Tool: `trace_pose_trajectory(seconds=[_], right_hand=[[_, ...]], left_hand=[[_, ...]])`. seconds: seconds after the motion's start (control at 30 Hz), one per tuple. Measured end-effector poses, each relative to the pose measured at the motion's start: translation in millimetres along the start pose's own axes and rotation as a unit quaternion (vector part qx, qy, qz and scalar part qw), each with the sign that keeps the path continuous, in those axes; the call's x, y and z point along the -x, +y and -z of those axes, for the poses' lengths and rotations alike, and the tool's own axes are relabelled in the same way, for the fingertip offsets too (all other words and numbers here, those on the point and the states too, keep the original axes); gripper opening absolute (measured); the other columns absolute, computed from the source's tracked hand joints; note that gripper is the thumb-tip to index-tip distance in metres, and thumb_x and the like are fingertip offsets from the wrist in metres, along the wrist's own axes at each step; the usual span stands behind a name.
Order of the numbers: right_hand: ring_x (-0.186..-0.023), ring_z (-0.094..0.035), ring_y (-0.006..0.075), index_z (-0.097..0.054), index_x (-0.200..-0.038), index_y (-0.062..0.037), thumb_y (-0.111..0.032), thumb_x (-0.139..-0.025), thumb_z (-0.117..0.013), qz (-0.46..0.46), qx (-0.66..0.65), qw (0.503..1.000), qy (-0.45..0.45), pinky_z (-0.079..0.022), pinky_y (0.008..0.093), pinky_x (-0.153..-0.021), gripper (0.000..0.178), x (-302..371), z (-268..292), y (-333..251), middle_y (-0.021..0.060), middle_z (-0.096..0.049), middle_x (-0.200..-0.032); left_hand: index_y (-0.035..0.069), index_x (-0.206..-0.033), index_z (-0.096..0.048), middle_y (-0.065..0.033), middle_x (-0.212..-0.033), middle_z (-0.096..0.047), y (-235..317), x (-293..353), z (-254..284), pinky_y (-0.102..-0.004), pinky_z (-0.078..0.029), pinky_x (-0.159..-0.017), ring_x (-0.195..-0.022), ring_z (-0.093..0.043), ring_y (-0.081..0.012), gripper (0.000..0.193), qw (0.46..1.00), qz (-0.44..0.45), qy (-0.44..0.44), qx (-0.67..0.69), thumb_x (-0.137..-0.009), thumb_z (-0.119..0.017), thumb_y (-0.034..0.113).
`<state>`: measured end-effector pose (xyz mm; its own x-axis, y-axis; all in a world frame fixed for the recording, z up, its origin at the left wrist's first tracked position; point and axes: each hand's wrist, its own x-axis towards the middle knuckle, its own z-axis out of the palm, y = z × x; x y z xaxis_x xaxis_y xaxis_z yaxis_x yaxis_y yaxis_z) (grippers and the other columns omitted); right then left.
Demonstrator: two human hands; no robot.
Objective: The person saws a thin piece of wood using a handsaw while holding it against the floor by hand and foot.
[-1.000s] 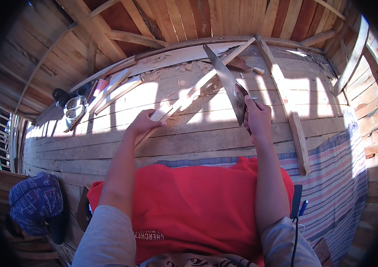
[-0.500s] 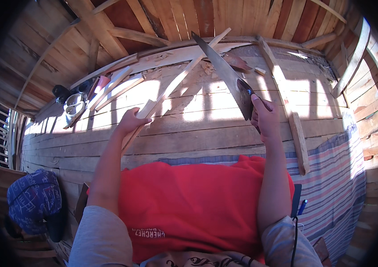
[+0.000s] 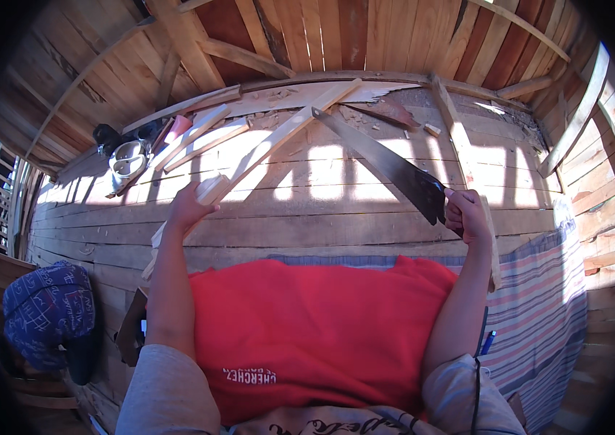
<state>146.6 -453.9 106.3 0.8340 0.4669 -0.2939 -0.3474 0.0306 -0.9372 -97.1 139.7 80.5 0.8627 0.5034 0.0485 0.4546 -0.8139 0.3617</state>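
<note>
Wood strip (image 3: 278,141): long pale batten, lying diagonally across the plank floor (image 3: 336,225), far end toward the wall, near end raised off the boards.
Left hand (image 3: 190,206): closed round the batten's near end, apparently steadying it.
Handsaw (image 3: 383,163): blade stretched out flat-angled, tip meeting the batten near its upper part, seemingly set for a cut.
Right hand (image 3: 464,214): fist wrapped tight on the saw's dark handle.
Red cloth (image 3: 314,326): spread over the lap, below both forearms.
Striped mat (image 3: 539,326): under the person, right side.
Loose offcuts (image 3: 202,134): stacked left, near a metal bowl (image 3: 127,158).
Patterned blue bundle (image 3: 48,312): far left, well apart.
</note>
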Motion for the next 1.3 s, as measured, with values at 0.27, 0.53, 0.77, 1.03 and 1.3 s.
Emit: trace_pose_trajectory(seconds=[0.27, 0.53, 0.77, 1.03, 1.3], right_hand=[[-0.044, -0.023, 0.0047, -0.034, -0.064, -0.0182, -0.02, -0.097, -0.069, -0.077, -0.039, 0.989, -0.121, -0.016, 0.026, -0.042, 0.048, -3.2, 30.0, 15.9, -0.0083, -0.029, -0.055], [-0.043, -0.021, 0.0071, -0.032, -0.061, -0.0175, -0.023, -0.096, -0.07, -0.153, 0.067, 0.971, -0.169, -0.016, 0.0275, -0.042, 0.051, -26.7, 8.5, 29.1, -0.0064, -0.028, -0.054], [-0.04, -0.024, 0.007, -0.032, -0.06, -0.0184, -0.026, -0.096, -0.069, -0.091, -0.007, 0.996, 0.02, -0.017, 0.0267, -0.039, 0.052, -17.8, 60.7, 35.6, -0.0059, -0.028, -0.051], [-0.041, -0.022, 0.0052, -0.031, -0.061, -0.0196, -0.023, -0.097, -0.068, -0.071, -0.1, 0.987, -0.099, -0.017, 0.0252, -0.039, 0.052, -17.3, 48.7, 31.0, -0.0079, -0.027, -0.054], [-0.041, -0.022, 0.0061, -0.032, -0.06, -0.019, -0.024, -0.095, -0.071, -0.129, 0.042, 0.988, -0.08, -0.017, 0.0264, -0.039, 0.052, -23.4, 36.7, 30.0, -0.008, -0.027, -0.053]], left_hand=[[-0.002, -0.113, -0.068, -0.0198, -0.102, -0.074, -18.3, 1.9, 3.6, -0.0419, -0.056, -0.085, -0.093, -0.072, -0.0326, 0.068, 0.998, 0.051, 0.037, 0.031, -0.061, -0.096, 0.032], [-0.002, -0.114, -0.067, -0.0193, -0.102, -0.073, -9.8, 2.8, 0.7, -0.0419, -0.056, -0.084, -0.092, -0.071, -0.0317, 0.069, 0.996, 0.063, 0.037, 0.051, -0.062, -0.096, 0.033], [-0.003, -0.114, -0.067, -0.0198, -0.102, -0.073, -9.2, 2.9, 0.8, -0.0417, -0.056, -0.085, -0.093, -0.071, -0.0311, 0.07, 0.996, 0.066, 0.029, 0.056, -0.062, -0.096, 0.034], [-0.003, -0.117, -0.068, -0.02, -0.104, -0.073, -10.9, 1.9, -1.2, -0.0412, -0.056, -0.086, -0.095, -0.072, -0.031, 0.073, 0.995, 0.072, 0.021, 0.063, -0.061, -0.096, 0.034], [-0.003, -0.119, -0.067, -0.0197, -0.105, -0.074, -8.7, 3.9, -2.2, -0.0411, -0.057, -0.087, -0.096, -0.072, -0.0304, 0.074, 0.996, 0.066, 0.024, 0.05, -0.062, -0.096, 0.035]])
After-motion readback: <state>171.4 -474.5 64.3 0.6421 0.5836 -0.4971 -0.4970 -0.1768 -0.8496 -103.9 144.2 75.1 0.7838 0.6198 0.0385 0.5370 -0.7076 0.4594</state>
